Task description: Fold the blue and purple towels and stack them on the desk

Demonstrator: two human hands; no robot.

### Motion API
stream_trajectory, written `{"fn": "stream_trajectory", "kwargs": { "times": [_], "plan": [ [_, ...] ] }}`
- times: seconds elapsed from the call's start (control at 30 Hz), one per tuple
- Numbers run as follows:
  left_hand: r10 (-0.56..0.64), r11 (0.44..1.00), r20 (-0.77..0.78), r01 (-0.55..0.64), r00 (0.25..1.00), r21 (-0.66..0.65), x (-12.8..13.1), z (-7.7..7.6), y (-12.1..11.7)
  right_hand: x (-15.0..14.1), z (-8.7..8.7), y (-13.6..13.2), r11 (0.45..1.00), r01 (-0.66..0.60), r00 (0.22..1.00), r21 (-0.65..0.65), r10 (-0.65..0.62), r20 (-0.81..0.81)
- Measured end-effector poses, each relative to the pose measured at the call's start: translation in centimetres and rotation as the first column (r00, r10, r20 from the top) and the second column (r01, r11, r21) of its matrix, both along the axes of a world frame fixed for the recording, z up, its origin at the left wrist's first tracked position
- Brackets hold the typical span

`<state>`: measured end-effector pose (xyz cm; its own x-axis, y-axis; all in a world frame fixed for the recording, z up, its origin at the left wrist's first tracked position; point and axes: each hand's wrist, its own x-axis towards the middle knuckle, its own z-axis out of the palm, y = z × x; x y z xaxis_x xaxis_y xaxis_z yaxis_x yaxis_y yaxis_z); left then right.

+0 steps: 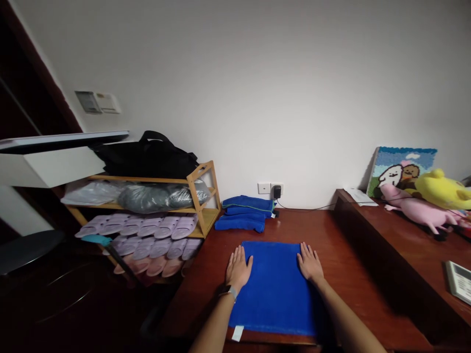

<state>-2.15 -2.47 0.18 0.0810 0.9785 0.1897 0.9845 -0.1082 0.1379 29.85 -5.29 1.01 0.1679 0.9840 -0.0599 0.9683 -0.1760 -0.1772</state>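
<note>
A blue towel (pixel 274 289) lies spread flat on the brown wooden desk (pixel 353 274), with a white tag at its near left corner. My left hand (pixel 238 267) rests flat near its far left edge, fingers stretched out and thumb on the cloth. On the opposite side my right hand (pixel 309 262) lies flat across the far right edge, fingers spread. Neither hand grips anything. Beyond the towel, against the wall, sits a small stack of folded blue towels (pixel 245 214).
Left of the desk stands a wooden rack (pixel 201 196) with lilac slippers (pixel 160 226) and a black bag (pixel 147 156) on top. A charger (pixel 277 191) is plugged into the wall, its cable running right. The raised right section holds plush toys (pixel 419 208) and a calculator (pixel 459 282).
</note>
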Motion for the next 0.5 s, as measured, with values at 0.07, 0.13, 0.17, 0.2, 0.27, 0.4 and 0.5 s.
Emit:
{"fn": "stream_trajectory", "kwargs": {
  "times": [0.07, 0.13, 0.17, 0.2, 0.27, 0.4, 0.5],
  "plan": [
    [0.004, 0.999, -0.02, -0.004, 1.0, -0.036, -0.4, 0.4, 0.0, 0.0, 0.0, 0.1, 1.0, -0.003, 1.0, 0.001, 0.003, -0.001],
    [0.01, 0.999, -0.024, -0.011, 1.0, -0.036, -0.5, 1.1, 0.1, 0.0, 0.0, 0.1, 1.0, -0.006, 1.0, 0.005, 0.006, -0.004],
    [0.007, 1.0, -0.018, -0.007, 1.0, -0.012, -0.2, 1.5, 0.2, 0.0, 0.0, 0.2, 1.0, -0.007, 1.0, 0.008, 0.007, -0.006],
    [-0.014, 1.0, -0.006, 0.014, 1.0, 0.022, 0.4, 1.9, 0.3, 0.0, 0.0, 0.2, 1.0, -0.008, 1.0, 0.009, 0.008, -0.01],
    [-0.13, 0.989, 0.018, 0.128, 0.991, 0.075, 2.8, 2.5, 0.3, 0.0, 0.0, 0.1, 1.0, -0.009, 1.0, 0.011, 0.009, -0.019],
    [-0.46, 0.888, 0.062, 0.458, 0.886, 0.042, 10.6, 2.5, -0.1, 0.1, -0.3, 0.1, 1.0, -0.012, 1.0, 0.013, 0.012, -0.008],
    [-0.446, 0.892, 0.118, 0.451, 0.887, -0.02, 14.8, 1.6, 0.1, 0.3, -0.7, 0.3, 1.0, -0.023, 1.0, 0.013, 0.023, 0.009]
  ]
}}
